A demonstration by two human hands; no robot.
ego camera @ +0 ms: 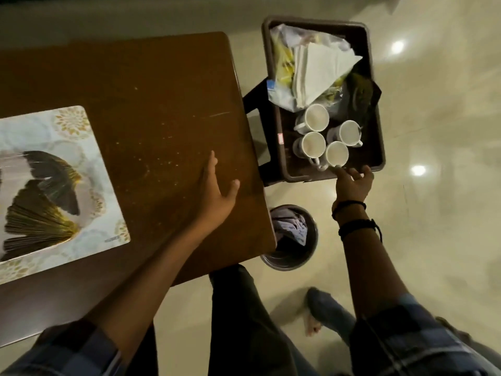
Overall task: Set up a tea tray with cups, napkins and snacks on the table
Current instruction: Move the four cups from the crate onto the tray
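Observation:
A patterned tea tray with a dark feather design lies on the left of the brown table. To the right of the table a dark brown bin on a stool holds several white cups, folded white napkins and snack packets. My right hand is at the bin's near rim, fingers apart, its fingertips touching the nearest cup. My left hand rests flat and open on the table near its right edge.
A round waste basket with crumpled paper stands on the floor by the table's near right corner. My legs and one foot show below on the shiny tiled floor.

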